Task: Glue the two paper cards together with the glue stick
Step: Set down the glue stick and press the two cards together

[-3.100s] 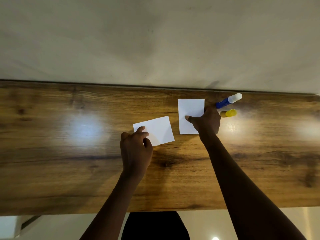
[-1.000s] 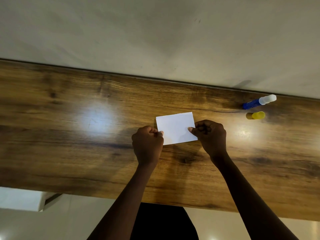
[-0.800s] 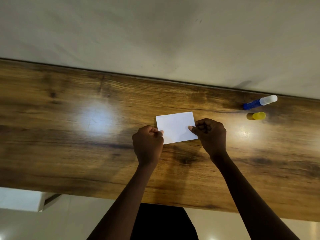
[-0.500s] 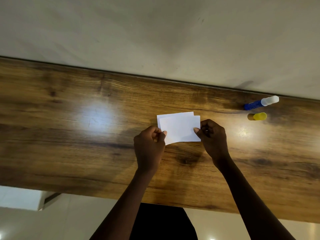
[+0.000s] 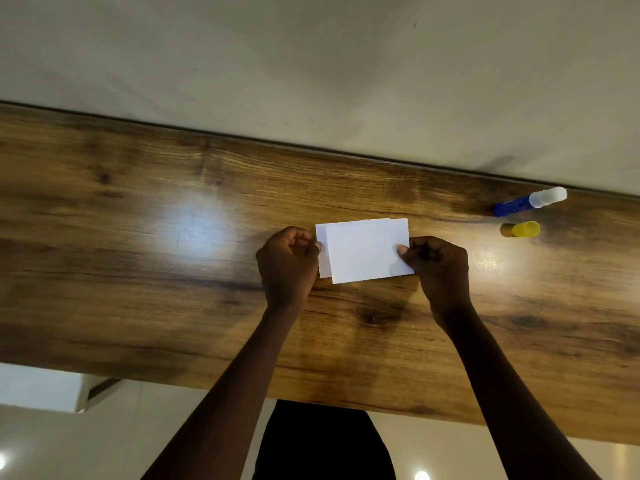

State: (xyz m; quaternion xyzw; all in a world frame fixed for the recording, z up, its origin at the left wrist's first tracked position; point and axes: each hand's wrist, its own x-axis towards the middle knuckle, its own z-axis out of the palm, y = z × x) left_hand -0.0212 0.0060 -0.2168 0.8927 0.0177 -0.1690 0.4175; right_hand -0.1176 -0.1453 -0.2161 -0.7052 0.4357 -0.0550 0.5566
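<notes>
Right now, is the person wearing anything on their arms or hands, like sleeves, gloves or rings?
No. Both forearms are bare up to the picture's edge, with no sleeves showing. The left hand and right hand have no gloves, and no rings, watch or bracelets show.

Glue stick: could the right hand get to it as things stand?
Probably yes. The glue stick lies uncovered on the table, beyond the right hand, nothing between; but that hand pinches the top card and must release it.

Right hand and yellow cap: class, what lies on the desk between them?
Nothing: the head view shows bare wood with a light glare between the right hand and the yellow cap.
</notes>
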